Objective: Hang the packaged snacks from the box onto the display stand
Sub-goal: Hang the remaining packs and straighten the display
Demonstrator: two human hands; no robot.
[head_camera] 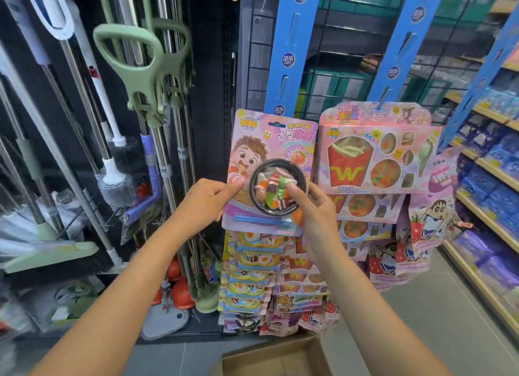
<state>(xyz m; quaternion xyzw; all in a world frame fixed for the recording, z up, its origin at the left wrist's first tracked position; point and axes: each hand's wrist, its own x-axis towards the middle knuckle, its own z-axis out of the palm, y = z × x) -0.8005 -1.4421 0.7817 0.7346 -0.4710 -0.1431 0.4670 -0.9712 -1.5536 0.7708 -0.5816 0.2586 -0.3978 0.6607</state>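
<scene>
Snack pack (271, 162) gripped by left hand (209, 200) and right hand (311, 207); upright before blue strip (292, 50).

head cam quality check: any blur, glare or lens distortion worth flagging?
Head view: strong wide-angle bowing, the blue hanging strips splay outward; right-side shelves smeared and soft; held snack pack sharp; mild glare on its bowl blister; lighting even, no hard shadows.

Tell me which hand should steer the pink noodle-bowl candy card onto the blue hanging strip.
Probably the left. The left hand grips the pink noodle-bowl candy card by its free edge, almost under the blue hanging strip; the right hand pinches lower, over the bowl blister.
</scene>
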